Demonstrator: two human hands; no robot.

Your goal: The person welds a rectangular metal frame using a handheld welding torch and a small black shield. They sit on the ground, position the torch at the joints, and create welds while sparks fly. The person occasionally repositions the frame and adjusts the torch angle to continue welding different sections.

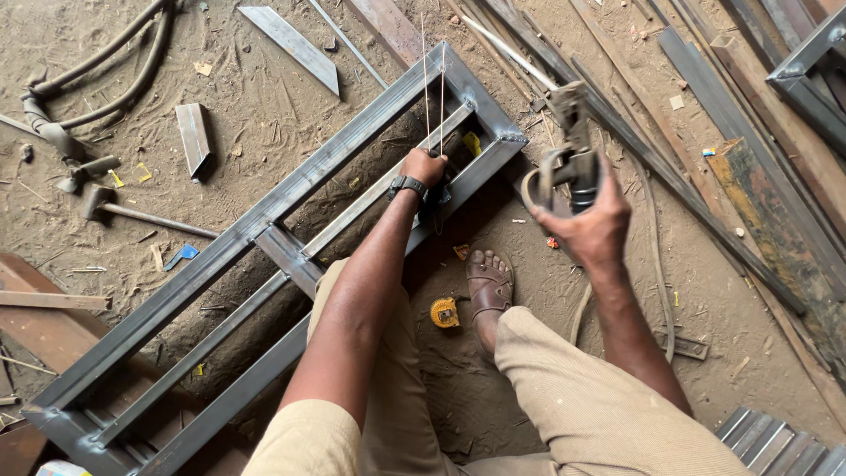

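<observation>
Over the sandy floor [264, 115], the left hand [423, 165] is gripping thin welding rods [434, 88] against the steel frame [264, 220], while right-hand [592, 225] fingers are clasping an electrode holder [573, 145].

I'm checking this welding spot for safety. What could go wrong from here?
The bare right hand holds the electrode holder close above the steel frame, so sparks might burn skin. The sandalled foot is open to falling slag. The cable looping past the leg could snag.

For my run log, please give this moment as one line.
left hand: holds thin rods | right hand: grips electrode holder | steel frame: on ground
</observation>
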